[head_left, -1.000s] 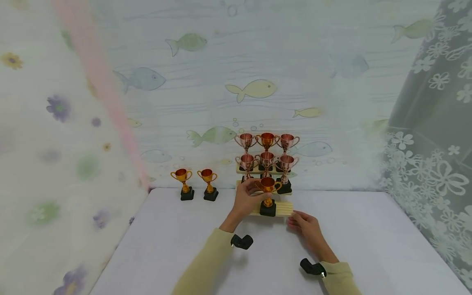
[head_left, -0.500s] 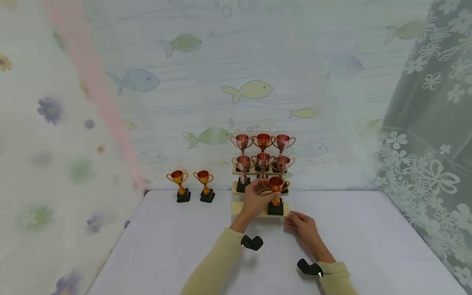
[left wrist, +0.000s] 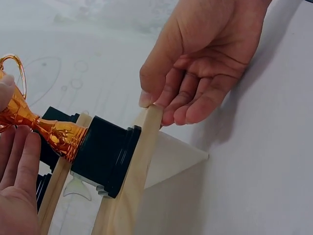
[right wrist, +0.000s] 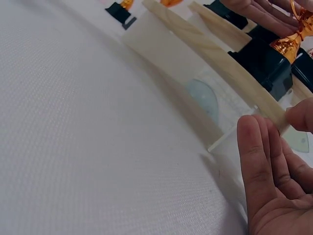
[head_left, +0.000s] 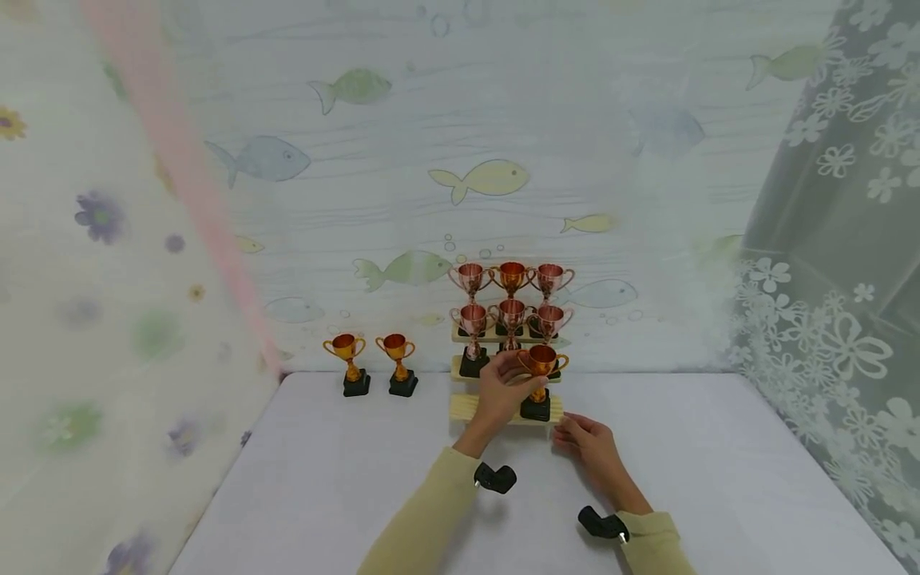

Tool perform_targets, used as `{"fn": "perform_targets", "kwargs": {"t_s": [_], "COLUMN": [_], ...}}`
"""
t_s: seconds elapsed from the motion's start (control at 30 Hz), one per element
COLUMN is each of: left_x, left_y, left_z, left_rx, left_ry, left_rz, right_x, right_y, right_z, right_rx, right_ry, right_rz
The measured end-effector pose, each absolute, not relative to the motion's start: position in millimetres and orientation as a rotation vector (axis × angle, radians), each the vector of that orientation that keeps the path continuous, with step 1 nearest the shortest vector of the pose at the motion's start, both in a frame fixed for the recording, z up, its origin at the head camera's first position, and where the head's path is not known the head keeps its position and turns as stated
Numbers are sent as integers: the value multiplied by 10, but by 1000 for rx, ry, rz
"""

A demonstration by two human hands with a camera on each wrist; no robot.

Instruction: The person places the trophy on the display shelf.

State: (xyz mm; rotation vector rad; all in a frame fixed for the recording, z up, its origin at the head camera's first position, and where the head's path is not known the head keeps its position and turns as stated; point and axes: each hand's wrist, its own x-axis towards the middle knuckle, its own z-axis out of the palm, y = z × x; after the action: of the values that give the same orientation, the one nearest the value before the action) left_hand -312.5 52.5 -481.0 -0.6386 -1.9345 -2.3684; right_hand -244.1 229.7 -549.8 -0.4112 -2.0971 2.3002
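My left hand (head_left: 501, 393) holds a gold trophy cup (head_left: 542, 361) by its stem, fingers and thumb on either side of it. The trophy stands upright; its black base (left wrist: 108, 154) rests on the right end of the lowest wooden step of a tiered display stand (head_left: 465, 408). My right hand (head_left: 591, 449) pinches that step's right end, with the thumb (right wrist: 301, 115) on the board and the fingers beneath. Behind, the middle step bears pink-copper trophies (head_left: 473, 321), the right one partly hidden. On the top step, an orange-gold trophy (head_left: 512, 277) stands between two pink-copper ones.
Two more gold trophies (head_left: 348, 358) (head_left: 398, 358) stand on the white table (head_left: 323, 479), left of the stand. A fish-patterned cloth (head_left: 611, 120) hangs right behind the stand. Clear side supports (left wrist: 171, 159) hold up the lowest step. Lace (head_left: 826, 343) hangs at the right.
My left hand has shifted the gold trophy rightward along the lowest step to its right end. The right hand keeps its place at the step's end. The head view has turned slightly.
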Motion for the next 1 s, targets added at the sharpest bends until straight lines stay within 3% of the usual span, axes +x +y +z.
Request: {"fn": "perform_targets", "kwargs": {"t_s": [0.43,0.73,1.0], "left_x": [-3092,-3379,-3745], "left_y": [65,-761,-1357], "left_z": [-4998,-5093,-5006], "left_rx": [-765,48,79], "left_ry": [-1948,-1740,-2031], "left_rz": [-2264,-1936,-2036], "right_x": [-2433,-2430,-2440], "right_y": [2340,2356,2280], "right_z": [-5492,-5480,-5467], "right_rx": [-408,-413,-438], "right_ry": [-2130,-2111,-2119], "right_rz": [2271,2297,2314]}}
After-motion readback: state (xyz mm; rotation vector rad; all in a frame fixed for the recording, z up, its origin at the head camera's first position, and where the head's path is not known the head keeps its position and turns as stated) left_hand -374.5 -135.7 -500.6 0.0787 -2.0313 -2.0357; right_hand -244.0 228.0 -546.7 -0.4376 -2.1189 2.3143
